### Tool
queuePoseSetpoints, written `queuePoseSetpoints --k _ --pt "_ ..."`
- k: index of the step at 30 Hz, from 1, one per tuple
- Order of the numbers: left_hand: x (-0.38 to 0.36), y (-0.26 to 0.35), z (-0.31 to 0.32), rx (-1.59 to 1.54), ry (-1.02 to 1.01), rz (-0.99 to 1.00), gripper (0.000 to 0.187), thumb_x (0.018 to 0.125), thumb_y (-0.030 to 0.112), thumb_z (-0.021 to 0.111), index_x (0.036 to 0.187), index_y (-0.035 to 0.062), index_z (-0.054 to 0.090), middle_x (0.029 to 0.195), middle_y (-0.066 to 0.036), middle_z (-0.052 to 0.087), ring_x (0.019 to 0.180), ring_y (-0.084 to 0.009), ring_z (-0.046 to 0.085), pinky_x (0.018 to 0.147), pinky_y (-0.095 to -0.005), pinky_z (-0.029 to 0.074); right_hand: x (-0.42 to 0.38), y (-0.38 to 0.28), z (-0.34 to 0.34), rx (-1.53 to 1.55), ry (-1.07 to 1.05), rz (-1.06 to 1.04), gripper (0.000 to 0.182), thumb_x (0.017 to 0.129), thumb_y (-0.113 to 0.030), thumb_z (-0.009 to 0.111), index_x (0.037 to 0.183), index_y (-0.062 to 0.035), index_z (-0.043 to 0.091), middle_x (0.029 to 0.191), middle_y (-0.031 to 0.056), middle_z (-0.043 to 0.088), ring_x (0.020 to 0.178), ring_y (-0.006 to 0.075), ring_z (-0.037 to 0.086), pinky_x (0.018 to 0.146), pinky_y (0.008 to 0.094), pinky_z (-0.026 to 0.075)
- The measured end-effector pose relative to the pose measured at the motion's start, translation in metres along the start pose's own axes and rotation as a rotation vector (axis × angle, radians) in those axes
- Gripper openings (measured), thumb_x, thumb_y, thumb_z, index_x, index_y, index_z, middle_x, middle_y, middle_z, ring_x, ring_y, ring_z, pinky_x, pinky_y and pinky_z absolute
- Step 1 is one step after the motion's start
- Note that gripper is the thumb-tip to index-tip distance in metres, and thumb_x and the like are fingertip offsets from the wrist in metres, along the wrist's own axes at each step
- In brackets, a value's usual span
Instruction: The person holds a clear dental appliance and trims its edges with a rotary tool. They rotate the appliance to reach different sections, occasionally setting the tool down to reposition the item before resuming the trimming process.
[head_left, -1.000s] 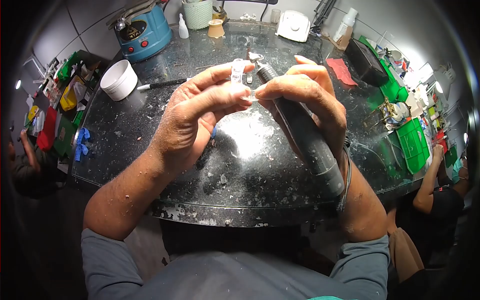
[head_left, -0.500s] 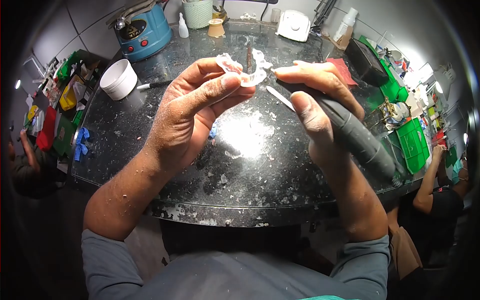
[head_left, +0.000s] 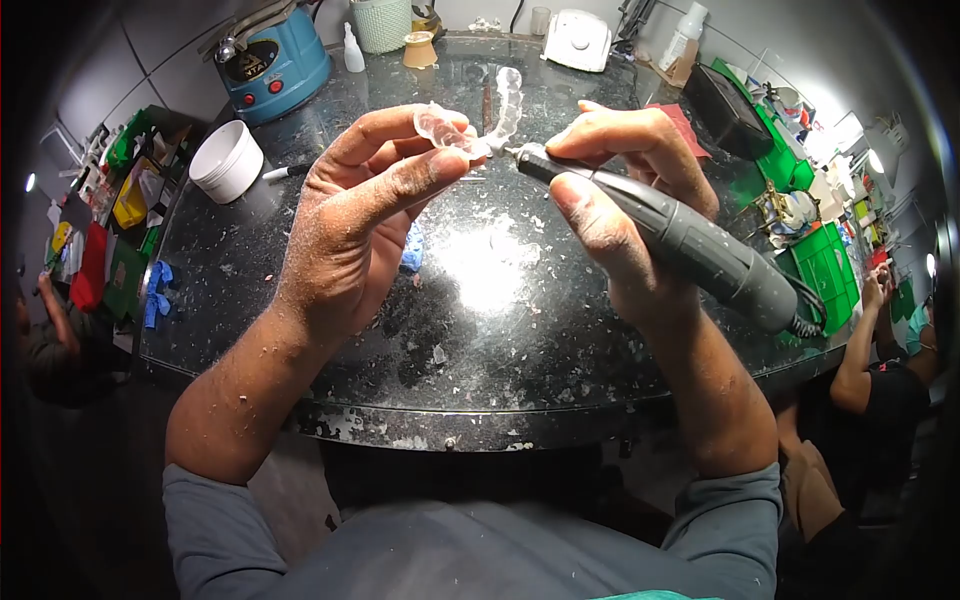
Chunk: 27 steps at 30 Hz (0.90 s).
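Aligner (head_left: 470, 125) in left hand (head_left: 350, 230) — handpiece (head_left: 680, 240) right, above worktop (head_left: 480, 330)

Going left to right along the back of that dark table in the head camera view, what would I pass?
White tub → blue machine → small white bottle → green basket → white device → black box.

I see grey-blue sleeves pushed up to my elbows at the lower frame, bare forearms flecked with pale dust, no gloves.

You're in a dental lab workshop. A dust-strewn black stone bench (head_left: 500, 330) holds a blue machine (head_left: 268, 62) at 11 o'clock; green parts bins (head_left: 828, 270) crowd 3 o'clock.
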<state>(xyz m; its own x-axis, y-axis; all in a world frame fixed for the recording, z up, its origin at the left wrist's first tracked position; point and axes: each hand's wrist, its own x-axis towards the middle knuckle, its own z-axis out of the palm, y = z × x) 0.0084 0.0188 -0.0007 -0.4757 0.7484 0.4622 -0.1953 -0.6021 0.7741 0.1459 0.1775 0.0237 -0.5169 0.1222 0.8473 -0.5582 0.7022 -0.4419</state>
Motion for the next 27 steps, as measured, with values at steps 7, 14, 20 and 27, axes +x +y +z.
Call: queuePoseSetpoints --k 7,14,20,27 --pt "-0.001 0.002 0.002 0.054 0.025 -0.003 0.026 0.085 0.003 0.067 0.110 0.0057 0.062 0.109 -0.010 0.064 0.106 -0.0160 0.059 0.099 -0.0315 0.045 0.000 -0.001 0.000 0.015 -0.029 -0.017 0.022 0.075 -0.007 0.072 0.095 -0.0014 0.064 0.088 0.0078 0.063 0.081 0.0143 0.061 0.076 0.0271 0.050" --pt "-0.001 0.001 0.001 0.032 0.032 -0.007 0.030 0.085 0.002 0.067 0.114 0.0065 0.059 0.109 -0.011 0.064 0.106 -0.0156 0.060 0.099 -0.0317 0.045 -0.001 -0.005 0.000 0.050 -0.055 0.002 0.025 0.076 -0.009 0.070 0.098 0.0006 0.062 0.091 0.0093 0.062 0.086 0.0162 0.061 0.090 0.0345 0.042" --pt "-0.001 0.000 0.001 0.029 0.036 -0.009 0.030 0.085 0.000 0.065 0.114 0.0057 0.058 0.109 -0.011 0.064 0.106 -0.0168 0.061 0.099 -0.0320 0.046 -0.002 -0.007 0.001 0.101 -0.032 0.097 0.029 0.077 -0.011 0.068 0.101 0.0028 0.060 0.094 0.0105 0.062 0.093 0.0181 0.059 0.101 0.0402 0.038" --pt "0.006 0.003 -0.003 0.124 -0.002 -0.014 0.023 0.092 0.005 0.055 0.114 -0.0005 0.055 0.111 -0.014 0.062 0.107 -0.0230 0.062 0.104 -0.0377 0.044 0.005 0.020 -0.003 0.317 0.099 -0.042 0.017 0.085 -0.008 0.068 0.099 0.0003 0.060 0.089 0.0076 0.063 0.077 0.0118 0.061 0.067 0.0226 0.048"
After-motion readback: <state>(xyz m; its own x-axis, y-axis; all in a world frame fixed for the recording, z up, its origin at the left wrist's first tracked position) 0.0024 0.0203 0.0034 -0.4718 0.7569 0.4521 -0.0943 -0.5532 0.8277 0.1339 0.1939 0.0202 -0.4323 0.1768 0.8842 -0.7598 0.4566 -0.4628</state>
